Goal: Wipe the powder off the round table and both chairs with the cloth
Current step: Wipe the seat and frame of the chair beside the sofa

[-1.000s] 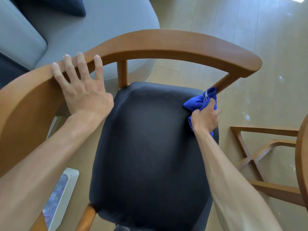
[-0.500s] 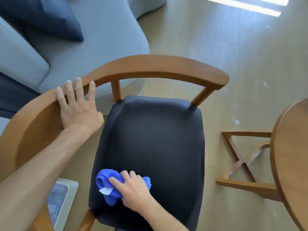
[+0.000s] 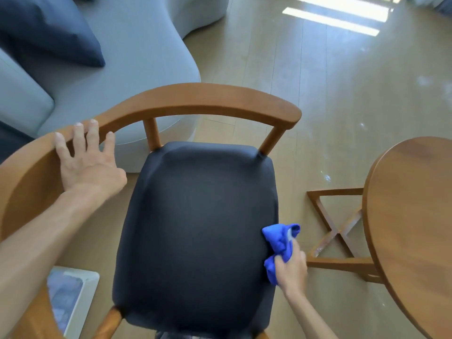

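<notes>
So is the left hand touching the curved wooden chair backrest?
Touching. The head view shows the left hand lying flat on the curved wooden backrest, fingertips over its top edge.

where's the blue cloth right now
In the head view, the blue cloth is bunched in the right hand at the right edge of the chair's black seat, beside the round table.

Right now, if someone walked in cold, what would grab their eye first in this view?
Probably the bright blue cloth, bunched in the right hand at the right edge of the black seat. Next, the chair's curved wooden backrest sweeping across the middle, with the left hand spread flat on its left side. A round wooden table cuts in at the right, and a grey sofa with a dark cushion fills the upper left.
</notes>
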Available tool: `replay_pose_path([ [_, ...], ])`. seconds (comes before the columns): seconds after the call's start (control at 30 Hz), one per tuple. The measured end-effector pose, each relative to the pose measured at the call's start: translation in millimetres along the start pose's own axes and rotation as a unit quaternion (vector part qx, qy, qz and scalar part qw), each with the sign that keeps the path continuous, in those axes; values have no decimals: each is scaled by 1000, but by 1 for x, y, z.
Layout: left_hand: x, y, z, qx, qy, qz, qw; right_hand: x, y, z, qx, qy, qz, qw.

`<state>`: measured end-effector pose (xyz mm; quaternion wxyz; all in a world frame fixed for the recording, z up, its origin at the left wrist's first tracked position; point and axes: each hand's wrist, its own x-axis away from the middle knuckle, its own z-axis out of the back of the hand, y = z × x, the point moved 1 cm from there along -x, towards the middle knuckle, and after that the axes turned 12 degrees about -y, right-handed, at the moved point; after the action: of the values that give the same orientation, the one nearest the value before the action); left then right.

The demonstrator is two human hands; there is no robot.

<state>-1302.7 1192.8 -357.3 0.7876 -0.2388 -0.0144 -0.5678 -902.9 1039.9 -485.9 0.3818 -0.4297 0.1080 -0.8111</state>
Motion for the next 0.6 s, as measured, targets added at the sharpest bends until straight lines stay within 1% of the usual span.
replay_pose_path([
  [0.07, 3, 2, 0, -4, -4, 10, 1000, 25, 21, -4, 46, -43, 35, 997],
  [0.13, 9, 7, 1, -1, -17, 12, 1000, 45, 38, -3, 108, -107, 56, 987],
  [0.17, 13, 9, 2, 4, -29, 14, 999, 55, 44, -1, 147, -145, 67, 976],
  [0.23, 25, 16, 4, 14, -71, 20, 997, 71, 48, 7, 248, -223, 90, 939],
  [0.27, 33, 20, 6, 25, -92, 19, 995, 77, 45, 13, 282, -255, 98, 920],
  [0.3, 41, 24, 8, 39, -112, 14, 993, 80, 38, 20, 288, -285, 98, 909],
  [0.37, 61, 32, 15, 66, -154, -3, 986, 85, 19, 39, 255, -329, 111, 902],
  [0.4, 71, 37, 22, 77, -172, -16, 982, 87, 6, 49, 223, -339, 125, 905],
  [0.43, 83, 41, 32, 92, -188, -31, 977, 91, -8, 59, 174, -335, 145, 914],
  [0.5, 107, 50, 55, 149, -219, -69, 962, 107, -40, 77, 33, -295, 191, 936],
  [0.53, 121, 54, 70, 196, -237, -94, 947, 116, -56, 86, -34, -275, 209, 938],
  [0.6, 150, 60, 100, 304, -277, -141, 901, 137, -93, 105, -129, -255, 242, 927],
])
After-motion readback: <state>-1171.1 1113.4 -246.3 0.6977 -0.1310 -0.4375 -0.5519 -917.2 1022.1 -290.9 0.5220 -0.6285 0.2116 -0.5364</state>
